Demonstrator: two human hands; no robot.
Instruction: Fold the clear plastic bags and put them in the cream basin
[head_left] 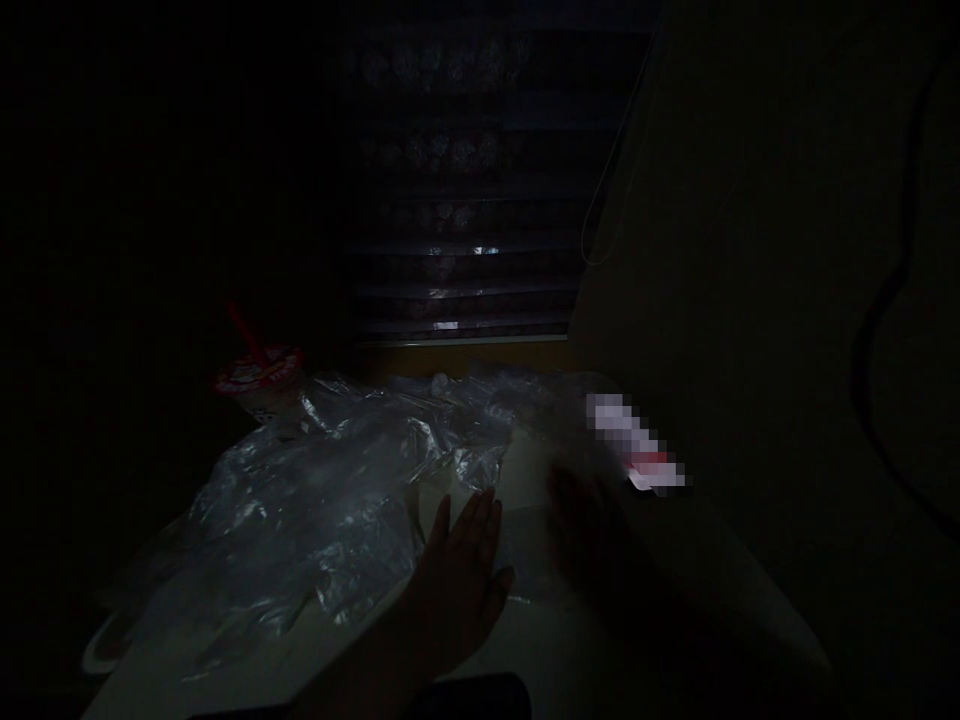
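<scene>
Light: very dim, most of the room black.
Left hand [459, 570]: open and flat, palm down, fingers a bit apart and pointing away, holding nothing.
Under the left hand: pale table [540, 640], right at the near edge of the plastic.
Plastic [315, 490]: clear, shiny and crumpled, spread over the table to the left of the left hand and past its fingertips. Touching the hand or just beside it, too dark to tell.
Right hand [581, 515]: only a dark shape just right of the left hand, low over the table. Open or closed, cannot tell. Holding something or not, cannot tell.
Cup [259, 382]: far left of the left hand, behind the plastic, with a red and white top.
Straw [244, 335]: red, sticking up out of the cup, leaning left.
White and red thing [637, 450]: blurred, past the right hand and a little to its right, near the table's far edge.
Blind [465, 200]: straight ahead, well past the fingertips, slats down, a few bright spots near the bottom.
Cord [609, 190]: thin, hanging in a loop beside the blind, up and away from the right hand.
Cable [881, 330]: dark and wavy, on the wall far right of both hands.
</scene>
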